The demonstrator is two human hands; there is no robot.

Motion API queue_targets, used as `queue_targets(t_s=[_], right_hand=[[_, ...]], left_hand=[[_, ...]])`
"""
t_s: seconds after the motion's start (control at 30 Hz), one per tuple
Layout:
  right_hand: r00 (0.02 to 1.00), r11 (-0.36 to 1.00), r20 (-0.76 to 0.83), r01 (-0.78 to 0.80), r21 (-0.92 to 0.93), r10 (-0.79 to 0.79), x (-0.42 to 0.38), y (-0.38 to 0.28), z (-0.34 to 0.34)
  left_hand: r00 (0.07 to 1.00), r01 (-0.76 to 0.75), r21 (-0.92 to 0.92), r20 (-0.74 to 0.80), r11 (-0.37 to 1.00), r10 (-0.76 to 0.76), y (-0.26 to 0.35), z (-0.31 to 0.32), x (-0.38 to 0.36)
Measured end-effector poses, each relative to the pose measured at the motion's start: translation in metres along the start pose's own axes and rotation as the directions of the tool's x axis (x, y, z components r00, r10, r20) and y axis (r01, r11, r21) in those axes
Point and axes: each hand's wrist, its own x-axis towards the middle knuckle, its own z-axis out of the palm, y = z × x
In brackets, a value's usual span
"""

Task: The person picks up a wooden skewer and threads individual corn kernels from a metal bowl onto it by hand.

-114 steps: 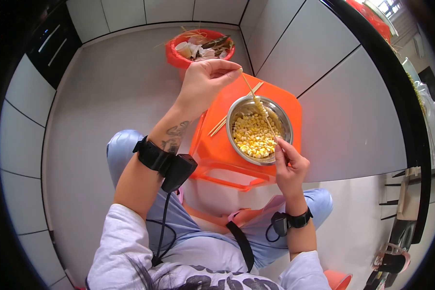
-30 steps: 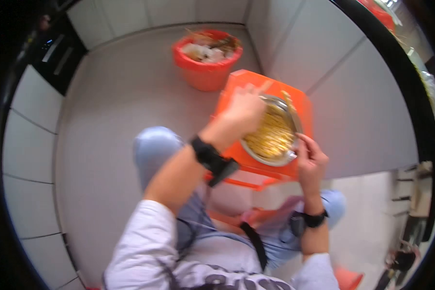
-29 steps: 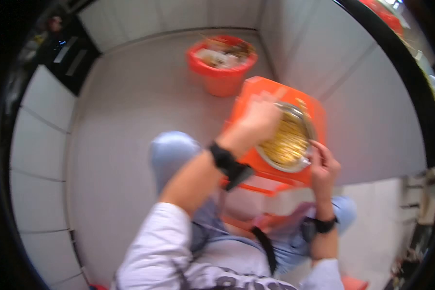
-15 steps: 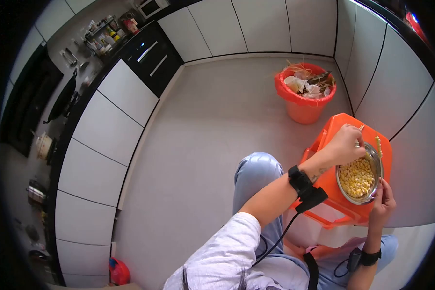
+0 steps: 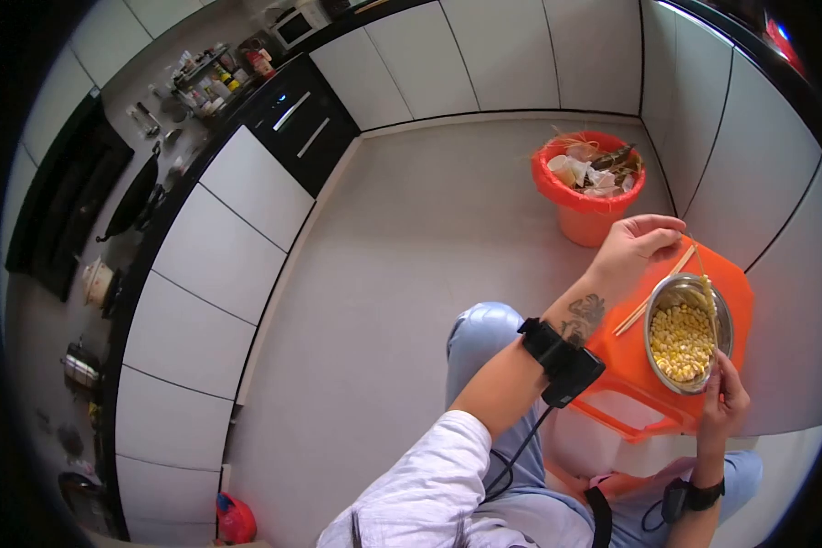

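Plainly, the thin corn skewer runs between the pinched fingers of the left hand and right hand, over the metal bowl of loose kernels.

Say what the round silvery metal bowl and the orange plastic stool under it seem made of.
Round silvery metal bowl: probably stainless steel, fairly shiny, since its rim and inner wall catch light. Orange plastic stool: likely moulded plastic, smooth, judging by its even colour and rounded corners.

Head-worn view, facing forward and down, corners seemingly blacked out
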Motion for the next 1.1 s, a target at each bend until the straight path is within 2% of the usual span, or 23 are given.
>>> queue_targets(t_s=[0.07,0.13,0.2,0.27,0.4,0.47,0.53,0.6,0.67,0.73,0.87,0.93,1.1], right_hand=[[1.0,1.0,-0.014,0.023,-0.011,-0.023,0.001,0.0,0.006],[0.996,0.995,-0.023,0.082,-0.065,-0.084,0.004,-0.009,0.005],[0.999,1.0,-0.02,0.026,-0.018,-0.027,0.005,-0.013,0.007],[0.999,0.997,-0.036,0.029,-0.076,-0.032,0.005,-0.019,0.004],[0.999,0.999,-0.019,0.042,-0.028,-0.043,0.007,-0.021,0.005],[0.998,0.998,-0.022,0.059,-0.031,-0.06,0.007,-0.02,0.006],[0.996,0.997,-0.046,0.077,0.005,-0.077,0.007,-0.02,0.006],[0.998,0.998,-0.027,0.063,-0.022,-0.063,0.007,-0.021,0.003],[0.999,0.999,-0.027,0.045,-0.01,-0.045,0.006,-0.021,0.003],[0.999,0.998,-0.017,0.05,-0.025,-0.051,0.006,-0.022,0.002],[0.996,0.997,-0.038,0.076,-0.008,-0.077,0.006,-0.021,0.003],[0.997,0.998,-0.029,0.064,-0.018,-0.064,0.006,-0.024,0.002],[0.997,0.996,-0.019,0.073,-0.052,-0.074,0.007,-0.027,0.0]], left_hand=[[0.995,-0.096,0.133,0.009,0.986,0.096,-0.002,-0.003,0.0],[0.991,-0.132,0.188,0.0,0.973,0.134,-0.002,-0.003,0.001],[0.99,-0.142,0.194,0.007,0.971,0.143,-0.002,-0.004,0.001],[0.992,-0.124,0.24,0.003,0.963,0.127,0.002,-0.001,-0.002],[0.994,-0.108,0.228,-0.002,0.968,0.111,0.006,0.001,-0.005],[0.987,-0.151,0.288,-0.004,0.946,0.159,0.005,0.003,-0.005],[0.983,-0.174,0.273,0.0,0.946,0.181,0.004,0.007,-0.005],[0.973,-0.208,0.36,-0.021,0.909,0.231,0.004,0.011,-0.007],[0.971,-0.208,0.347,-0.039,0.914,0.236,0.003,0.01,-0.006],[0.942,-0.295,0.414,-0.023,0.861,0.334,0.0,0.01,-0.004],[0.942,-0.285,0.484,-0.019,0.827,0.336,-0.002,0.014,-0.005],[0.918,-0.324,0.574,0.0,0.752,0.396,-0.004,0.015,-0.006],[0.895,-0.376,0.58,0.027,0.723,0.445,-0.005,0.015,-0.005]])
